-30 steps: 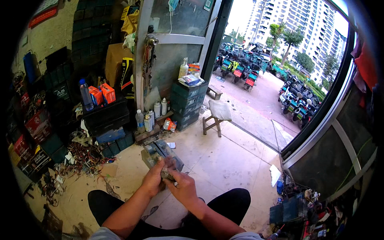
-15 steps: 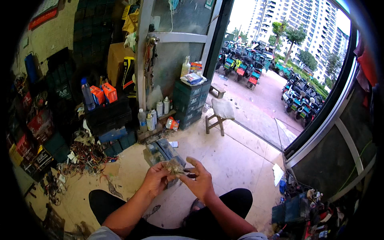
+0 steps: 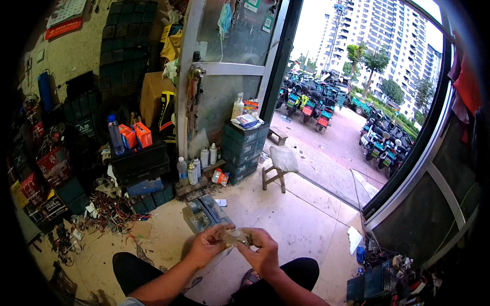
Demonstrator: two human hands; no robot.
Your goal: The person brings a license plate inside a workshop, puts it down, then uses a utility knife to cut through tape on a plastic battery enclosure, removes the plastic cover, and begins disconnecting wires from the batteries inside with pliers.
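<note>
Between my two hands is a small, grimy grey-brown part (image 3: 235, 237); its exact kind cannot be made out. My left hand (image 3: 206, 247) grips its left side, thumb and fingers closed on it. My right hand (image 3: 263, 255) holds the right side, with fingers curled over the top and the thumb below. Just beyond my hands, a dusty dark grey case (image 3: 201, 211) with a ridge along its top rests on the floor, partly hidden by my left hand.
A low stool (image 3: 283, 160) stands near the open doorway. Spray cans (image 3: 205, 157) and stacked dark batteries (image 3: 240, 148) line the glass door. Tangled wires (image 3: 115, 211) lie at left; a pile of parts (image 3: 388, 275) lies at right. Scooters (image 3: 311, 104) are parked outside.
The view has tilted upward, so the surroundings sit lower in the picture. My right fingers, raised and spread before, have closed over the part, which is now turned differently.
</note>
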